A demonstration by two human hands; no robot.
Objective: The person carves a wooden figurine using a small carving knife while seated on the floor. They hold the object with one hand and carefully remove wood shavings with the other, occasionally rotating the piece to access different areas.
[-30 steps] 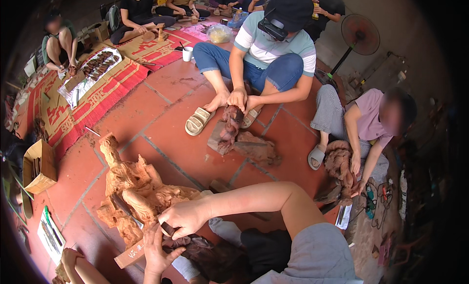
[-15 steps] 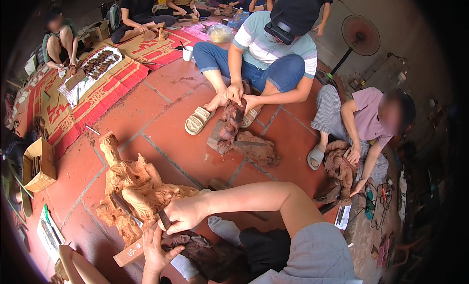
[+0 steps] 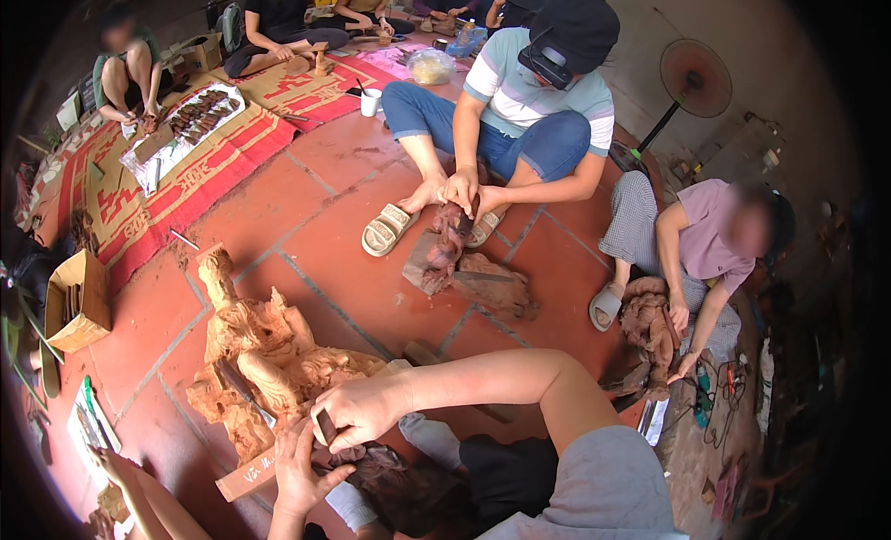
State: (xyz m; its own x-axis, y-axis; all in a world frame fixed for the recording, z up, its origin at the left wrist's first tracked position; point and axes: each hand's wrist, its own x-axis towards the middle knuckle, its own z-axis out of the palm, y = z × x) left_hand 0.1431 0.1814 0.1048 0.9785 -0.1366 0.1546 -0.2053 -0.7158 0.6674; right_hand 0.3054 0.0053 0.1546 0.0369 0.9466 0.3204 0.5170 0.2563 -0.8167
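In my right hand (image 3: 360, 412), closed fingers pinch a small flat brown piece (image 3: 324, 428) that looks like folded sandpaper. My left hand (image 3: 302, 468) is right beside it, thumb and fingers set around the near end of a dark reddish-brown wood carving (image 3: 379, 468) lying across my lap. The fingertips of both hands nearly meet there, so the spot being touched is partly hidden. Just beyond my hands rests a large pale orange-brown carved wooden figure (image 3: 264, 340) on a flat base with handwriting. A dark-handled chisel (image 3: 243, 388) lies on it.
Across the tiled floor (image 3: 311, 215), a person in a cap works on a dark carving (image 3: 441, 252). Another works on a carving (image 3: 650, 322) at right, near a fan (image 3: 694, 78). A box of tools (image 3: 79, 303) stands left. Someone's hand (image 3: 116, 470) enters at lower left.
The brown piece in my right hand has turned and shows a broader face. My left hand stays nearly in place. The view has shifted slightly, and the hand at lower left has moved.
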